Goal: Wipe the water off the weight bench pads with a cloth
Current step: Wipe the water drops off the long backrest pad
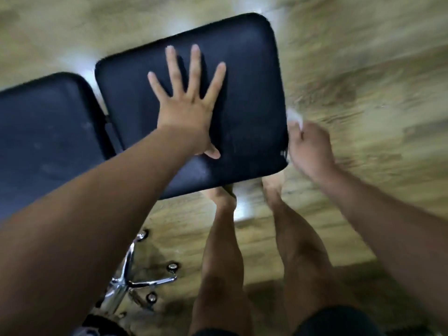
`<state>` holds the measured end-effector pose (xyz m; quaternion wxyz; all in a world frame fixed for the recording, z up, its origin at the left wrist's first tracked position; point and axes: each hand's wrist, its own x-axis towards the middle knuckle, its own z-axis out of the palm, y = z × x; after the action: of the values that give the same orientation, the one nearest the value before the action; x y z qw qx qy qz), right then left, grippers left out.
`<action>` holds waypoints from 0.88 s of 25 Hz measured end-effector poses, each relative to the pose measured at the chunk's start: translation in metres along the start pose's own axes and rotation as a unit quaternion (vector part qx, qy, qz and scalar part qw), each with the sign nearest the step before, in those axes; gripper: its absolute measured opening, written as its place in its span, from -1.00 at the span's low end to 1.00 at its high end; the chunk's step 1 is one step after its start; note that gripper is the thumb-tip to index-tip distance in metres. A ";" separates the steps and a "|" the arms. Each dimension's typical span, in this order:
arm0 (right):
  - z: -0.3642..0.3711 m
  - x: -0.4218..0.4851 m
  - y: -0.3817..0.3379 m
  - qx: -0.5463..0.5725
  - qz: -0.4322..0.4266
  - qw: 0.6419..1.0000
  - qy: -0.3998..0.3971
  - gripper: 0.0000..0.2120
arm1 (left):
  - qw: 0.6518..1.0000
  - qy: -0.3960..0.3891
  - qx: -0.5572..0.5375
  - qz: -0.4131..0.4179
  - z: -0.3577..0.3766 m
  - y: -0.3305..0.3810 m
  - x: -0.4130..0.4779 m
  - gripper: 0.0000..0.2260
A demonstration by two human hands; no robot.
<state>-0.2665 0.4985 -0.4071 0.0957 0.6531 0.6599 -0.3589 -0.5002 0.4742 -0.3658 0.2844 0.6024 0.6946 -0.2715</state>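
Two black bench pads lie below me: the seat pad [249,98] in the middle and a longer back pad [48,141] at the left, with a narrow gap between them. My left hand [186,105] rests flat on the seat pad, fingers spread wide, holding nothing. My right hand [310,151] is blurred at the seat pad's right edge, fingers closed around a white cloth [297,118], of which only a small bit sticks out above the knuckles.
The wood-pattern floor [363,69] surrounds the bench. A chrome five-leg wheeled chair base [131,282] stands at the lower left, close to my bare legs [223,263]. My feet are partly under the seat pad's near edge.
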 end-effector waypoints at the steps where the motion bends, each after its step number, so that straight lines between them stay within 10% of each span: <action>1: 0.006 -0.023 0.011 0.055 0.042 0.997 -0.017 -0.59 | 0.999 -0.028 0.027 0.006 -0.002 0.004 0.011 0.47; 5: 0.005 0.000 -0.017 0.185 0.094 0.978 -0.003 -0.76 | 0.992 -0.113 0.043 -0.039 -0.011 0.018 0.026 0.55; 12: -0.020 0.104 -0.098 0.184 -0.102 0.977 0.043 -0.61 | 0.985 -0.149 0.049 -0.076 -0.017 0.025 0.030 0.54; 22: 0.021 -0.037 0.003 0.276 0.177 0.945 -0.003 -0.82 | 0.992 -0.106 0.011 -0.063 -0.012 0.020 0.021 0.55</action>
<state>-0.2664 0.4567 -0.4014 -0.0242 0.7591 0.4087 -0.5062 -0.4834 0.4995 -0.3734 0.3325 0.5286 0.6940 -0.3584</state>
